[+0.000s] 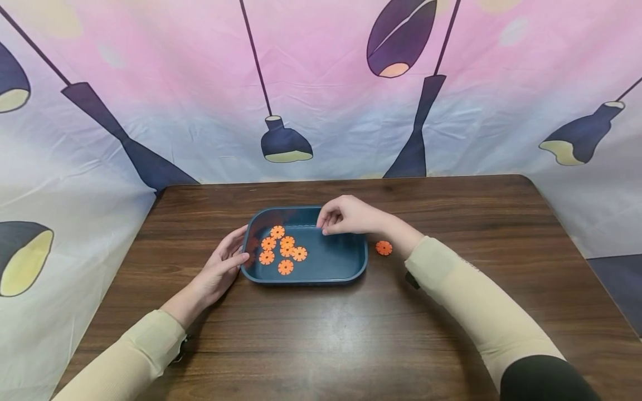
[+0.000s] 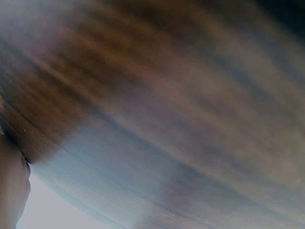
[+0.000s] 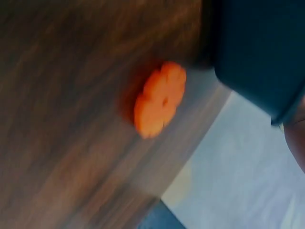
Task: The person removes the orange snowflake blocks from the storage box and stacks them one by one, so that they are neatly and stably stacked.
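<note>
Clearly shown from the head, a dark blue rectangular tray (image 1: 326, 263) with rounded corners stands on a dark brown wood-grain table (image 1: 311, 340). Its left half holds a loose cluster of seven flat orange discs with notched, flower-like edges (image 1: 287, 250), some touching. The left hand (image 1: 218, 274) grips the tray's left end, thumb on the rim and fingers along the outer wall. The right hand (image 1: 351, 216) is over the tray's far right part, its fingers curled in and fingertips near the thumb; whether they pinch anything, I cannot tell. Just right of the tray, a single orange notched disc (image 1: 384, 248) lies on the table, near the right wrist. A pastel cloth printed with dark lamps (image 1: 321, 67) hangs behind the table's far edge.

From the left wrist, blurred brown wood grain fills most of the view.

From the right wrist, the single disc lies flat, apart from the tray.
</note>
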### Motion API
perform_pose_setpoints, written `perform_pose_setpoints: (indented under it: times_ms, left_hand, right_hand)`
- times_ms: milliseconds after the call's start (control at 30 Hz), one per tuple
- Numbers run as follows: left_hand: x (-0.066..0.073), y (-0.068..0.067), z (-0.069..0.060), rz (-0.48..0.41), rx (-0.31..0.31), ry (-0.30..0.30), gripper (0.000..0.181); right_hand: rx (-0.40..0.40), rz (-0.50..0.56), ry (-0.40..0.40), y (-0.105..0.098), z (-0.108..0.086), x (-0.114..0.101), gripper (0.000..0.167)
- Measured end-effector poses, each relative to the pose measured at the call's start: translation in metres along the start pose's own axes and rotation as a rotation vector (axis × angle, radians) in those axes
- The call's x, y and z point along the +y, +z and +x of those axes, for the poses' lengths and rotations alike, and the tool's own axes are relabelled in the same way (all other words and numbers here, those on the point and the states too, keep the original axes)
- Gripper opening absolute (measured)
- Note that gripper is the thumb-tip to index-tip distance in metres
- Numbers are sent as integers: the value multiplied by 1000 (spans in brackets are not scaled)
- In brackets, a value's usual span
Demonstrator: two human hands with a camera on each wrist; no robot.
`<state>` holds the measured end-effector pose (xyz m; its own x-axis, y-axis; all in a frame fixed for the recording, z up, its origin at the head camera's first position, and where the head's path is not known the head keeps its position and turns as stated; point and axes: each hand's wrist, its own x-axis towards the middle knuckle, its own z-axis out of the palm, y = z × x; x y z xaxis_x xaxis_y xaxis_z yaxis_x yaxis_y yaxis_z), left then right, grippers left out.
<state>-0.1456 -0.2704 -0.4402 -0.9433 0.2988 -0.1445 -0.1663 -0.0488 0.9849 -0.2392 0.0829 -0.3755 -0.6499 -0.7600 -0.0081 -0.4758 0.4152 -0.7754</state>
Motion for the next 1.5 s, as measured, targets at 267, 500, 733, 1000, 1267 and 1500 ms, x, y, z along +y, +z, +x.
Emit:
perform_pose_setpoints:
  times_ms: [267,500,733,1000,1267,1500]
  left_hand:
    - [-1,0,1,-23,-17,37,60]
    - [-5,-1,0,-82,-52,108,58]
    - [-7,-2,0,-83,-51,116,56]
    - [-6,-1,0,-76,-50,116,56]
    - [-7,-3,2,-65,-53,111,58]
    - [-6,-3,1,-50,-47,100,58]
  right_hand:
    - [-47,6,-43,24,16,0,15]
    - [-73,-4,-37,41,29,3,16]
    - [-108,-31,2,52,38,2,17]
    - [-101,-88,38,58,42,2,22]
    - [-93,-177,12,62,41,1,24]
    - [-88,-202,23,65,42,0,24]
